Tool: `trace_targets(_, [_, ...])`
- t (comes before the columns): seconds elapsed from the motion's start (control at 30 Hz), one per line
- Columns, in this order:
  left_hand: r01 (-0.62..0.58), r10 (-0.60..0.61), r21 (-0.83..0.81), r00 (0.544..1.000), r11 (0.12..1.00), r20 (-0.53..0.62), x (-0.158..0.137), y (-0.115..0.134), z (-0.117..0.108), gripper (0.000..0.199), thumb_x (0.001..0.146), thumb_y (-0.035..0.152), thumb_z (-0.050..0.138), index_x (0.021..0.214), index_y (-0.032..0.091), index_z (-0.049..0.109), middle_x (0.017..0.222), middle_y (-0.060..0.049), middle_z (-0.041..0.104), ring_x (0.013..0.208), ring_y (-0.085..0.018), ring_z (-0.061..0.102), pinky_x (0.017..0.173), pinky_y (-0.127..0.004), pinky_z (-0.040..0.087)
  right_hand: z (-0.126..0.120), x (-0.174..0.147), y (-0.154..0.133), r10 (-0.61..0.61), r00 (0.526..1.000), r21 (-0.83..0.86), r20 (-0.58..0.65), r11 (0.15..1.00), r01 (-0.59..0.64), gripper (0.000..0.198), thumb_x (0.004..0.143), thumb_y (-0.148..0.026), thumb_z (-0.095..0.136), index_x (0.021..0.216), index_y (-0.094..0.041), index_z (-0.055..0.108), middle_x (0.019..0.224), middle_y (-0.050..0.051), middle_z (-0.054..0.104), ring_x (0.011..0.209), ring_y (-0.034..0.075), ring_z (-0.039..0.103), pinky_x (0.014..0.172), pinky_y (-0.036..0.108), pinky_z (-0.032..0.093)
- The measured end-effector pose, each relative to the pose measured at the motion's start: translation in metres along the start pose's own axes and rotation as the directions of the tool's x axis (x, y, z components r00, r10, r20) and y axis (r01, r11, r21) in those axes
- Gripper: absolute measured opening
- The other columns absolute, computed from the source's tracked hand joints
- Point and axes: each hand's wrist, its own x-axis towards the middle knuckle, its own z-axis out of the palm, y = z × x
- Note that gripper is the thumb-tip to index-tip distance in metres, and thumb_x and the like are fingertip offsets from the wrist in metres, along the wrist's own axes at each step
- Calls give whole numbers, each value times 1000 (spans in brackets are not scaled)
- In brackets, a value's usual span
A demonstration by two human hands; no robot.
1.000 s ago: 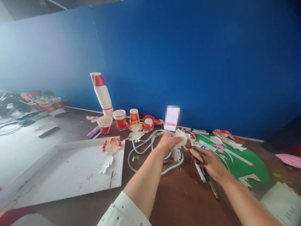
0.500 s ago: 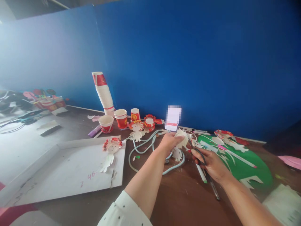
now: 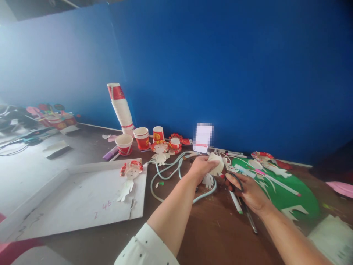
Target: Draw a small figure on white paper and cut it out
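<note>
My left hand [image 3: 200, 168] pinches a small piece of white paper [image 3: 216, 164] between thumb and fingers, above the table. To the right of it, my right hand [image 3: 251, 191] is closed around the black handles of a pair of scissors [image 3: 237, 181]. The blades are hard to make out near the paper's lower right edge. Below the paper lies a white paper cut-out [image 3: 208, 181], beside a looped pale blue cable [image 3: 180, 165]. A marker with a green end [image 3: 236, 202] and a pen [image 3: 249, 219] lie under my right hand.
On the left is a shallow white box lid [image 3: 82, 198] with a cup-and-paper figure [image 3: 131, 170] on it. Behind stand a tall cup stack [image 3: 121, 110] and red-and-white paper cups [image 3: 142, 140]. A green sheet [image 3: 306, 195] with scraps and markers lies right. A blue partition [image 3: 220, 66] closes the back.
The scissors have drawn slightly away from the paper, down and to the right. The paper has turned a little in my left hand, which stays nearly in place.
</note>
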Motion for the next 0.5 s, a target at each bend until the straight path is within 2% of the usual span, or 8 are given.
trace_targets(0.5, [-24,24,-21,1000,999,17,0,1,-1,27,66,31,78,83,11,72,73,-8,69,60,-14,61,59,-25,49,0,0,0,7,1000,31,24,999,-8,35,74,-58,70,77,-23,69,71,0,64,63,16,54,51,25,33])
